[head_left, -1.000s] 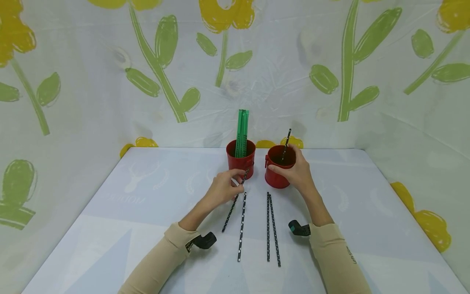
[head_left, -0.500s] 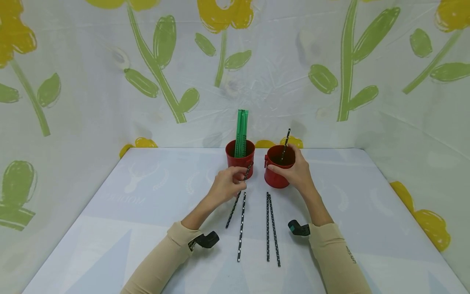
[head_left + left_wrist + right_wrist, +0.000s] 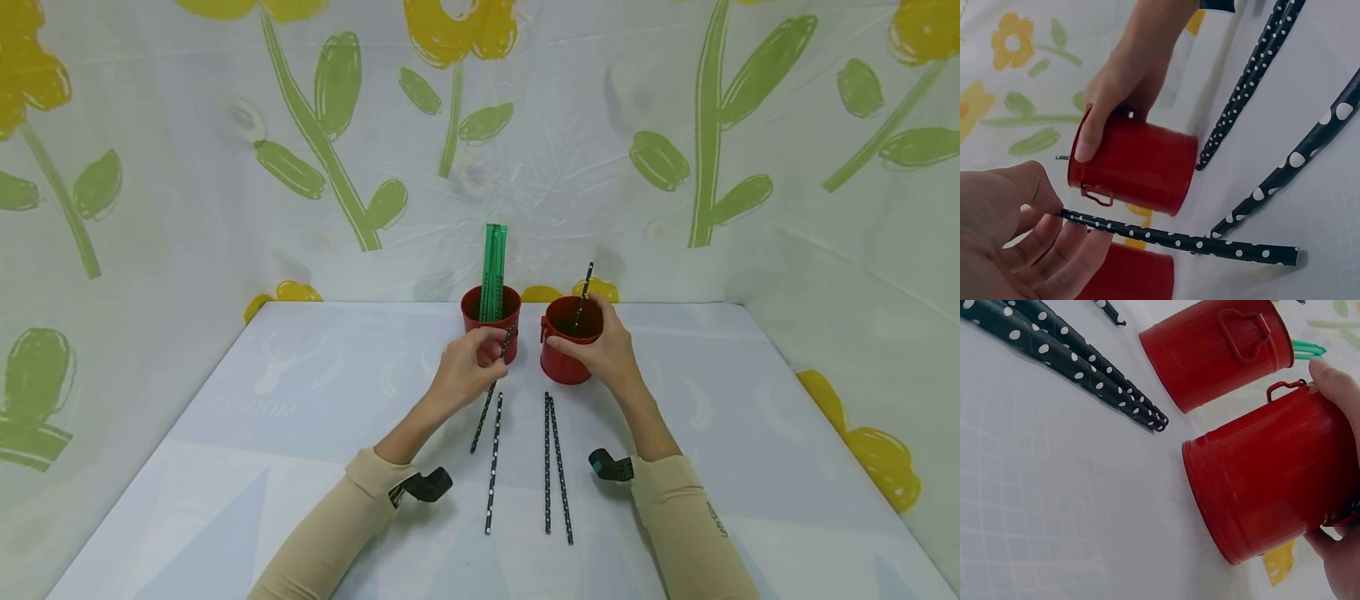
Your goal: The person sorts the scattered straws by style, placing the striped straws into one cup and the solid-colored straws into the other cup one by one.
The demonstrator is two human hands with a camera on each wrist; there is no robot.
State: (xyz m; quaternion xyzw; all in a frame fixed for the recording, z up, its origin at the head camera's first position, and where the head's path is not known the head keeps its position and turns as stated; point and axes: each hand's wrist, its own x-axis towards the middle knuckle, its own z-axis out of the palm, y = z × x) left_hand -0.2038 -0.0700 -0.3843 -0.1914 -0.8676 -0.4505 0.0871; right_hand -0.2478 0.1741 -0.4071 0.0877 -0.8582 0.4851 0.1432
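My left hand point(image 3: 467, 368) pinches a black paper straw with white dots point(image 3: 482, 421) near its upper end. The straw slants, its top in front of the left red bucket point(image 3: 472, 310), its lower end toward me. In the left wrist view this held straw point(image 3: 1210, 245) runs out from thumb and fingertips. My right hand point(image 3: 609, 346) grips the rim of the right red bucket point(image 3: 558, 365), thumb at the front, fingers on the far side. One dotted straw point(image 3: 587, 287) stands leaning inside that bucket. In the right wrist view the gripped bucket point(image 3: 1272, 475) fills the right side.
Several green-wrapped sticks point(image 3: 492, 271) stand in the left bucket. On the white table point(image 3: 337, 517) lie a single dotted straw point(image 3: 492, 475) and, to its right, two more dotted straws point(image 3: 558, 467) side by side. A flowered cloth point(image 3: 555, 150) hangs behind the table.
My left hand has moved a little forward and right, lifting the pinched straw with it; the straw's lower end has come away from me. My right hand and both buckets stay put.
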